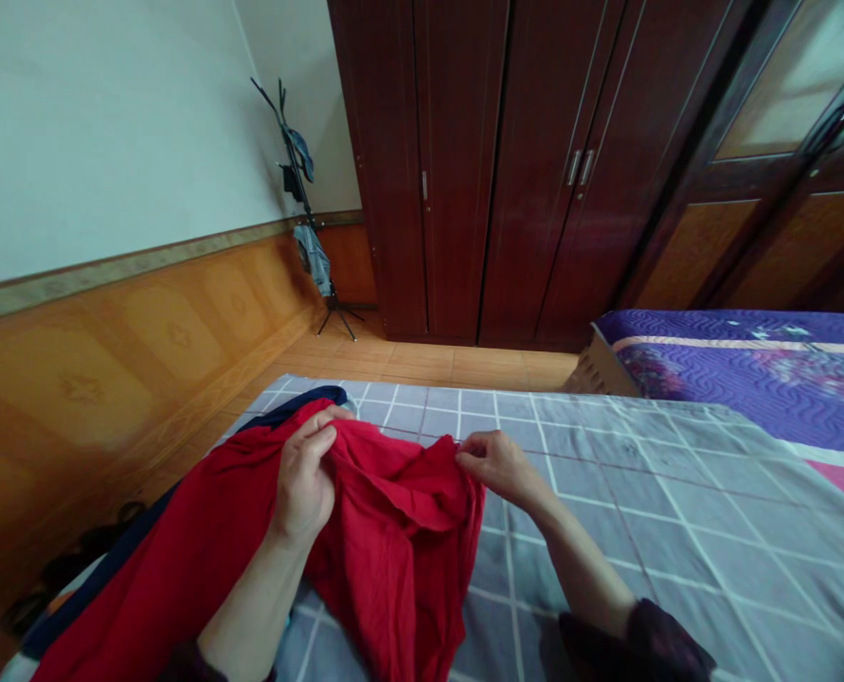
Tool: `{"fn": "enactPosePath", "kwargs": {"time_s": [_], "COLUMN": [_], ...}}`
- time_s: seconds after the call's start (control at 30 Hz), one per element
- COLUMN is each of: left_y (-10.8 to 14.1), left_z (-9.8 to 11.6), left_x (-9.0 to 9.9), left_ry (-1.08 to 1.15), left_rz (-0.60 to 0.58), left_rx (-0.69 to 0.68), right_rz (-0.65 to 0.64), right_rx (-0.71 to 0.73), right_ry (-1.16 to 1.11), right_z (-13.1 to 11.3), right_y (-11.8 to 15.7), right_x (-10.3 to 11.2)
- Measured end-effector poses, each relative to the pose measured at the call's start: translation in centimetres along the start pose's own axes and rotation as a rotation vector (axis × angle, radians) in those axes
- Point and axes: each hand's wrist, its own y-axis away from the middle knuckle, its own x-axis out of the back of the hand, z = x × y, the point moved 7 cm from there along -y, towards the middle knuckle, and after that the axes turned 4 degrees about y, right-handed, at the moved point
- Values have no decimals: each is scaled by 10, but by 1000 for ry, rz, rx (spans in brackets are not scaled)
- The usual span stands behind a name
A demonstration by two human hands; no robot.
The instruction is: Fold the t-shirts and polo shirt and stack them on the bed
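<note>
A red garment (386, 511) hangs bunched between my two hands above the bed; its exact kind does not show. My left hand (308, 474) pinches its upper edge, thumb on top. At the garment's right upper corner, my right hand (493, 462) grips the cloth between thumb and fingers. More red cloth (172, 549) spreads to the left under my left forearm, and I cannot tell whether it is the same piece. Dark blue cloth (279, 409) shows beneath it along the bed's left side.
The bed has a grey checked sheet (627, 483). A second bed with a purple cover (734, 369) stands at the right. Dark red wardrobes (528, 170) line the far wall, and a coat stand (297, 170) with clothes is in the corner. A tiled wall (137, 360) runs along the left.
</note>
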Motion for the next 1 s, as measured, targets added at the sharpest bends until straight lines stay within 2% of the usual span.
{"fn": "enactPosePath", "kwargs": {"time_s": [0.07,0.1,0.17,0.27,0.4,0.57,0.7,0.8,0.9,1.0], "left_y": [6,8,10,7,0,-1,-2,-6,-12,-21], "left_z": [-3,-2,4,11,-6,-53,-78,-86,-88,-80], "left_x": [-6,-8,-10,-8,-12,-10,1,9,13,15], "left_ry": [-13,-22,-42,-90,-270,-779,-1058,-1100,-1045,-940], "left_rz": [-54,-76,-105,-126,-244,-408,-440,-425,-395,-341], "left_rx": [43,42,10,-28,70,131,93,107,121,100], "right_rz": [74,69,-21,-160,-144,-85,-51,-70,-108,-164], "right_rx": [107,167,229,150,43,1,14,49,88,176], "right_ry": [55,91,203,445,608,647,648,611,557,345], "right_z": [-15,-22,-31,-23,-12,-12,-16,-20,-26,-40], "right_y": [2,4,8,13,12,9,9,10,11,17], "right_x": [-1,-4,-17,-31,-30,-26,-21,-20,-19,-12]}}
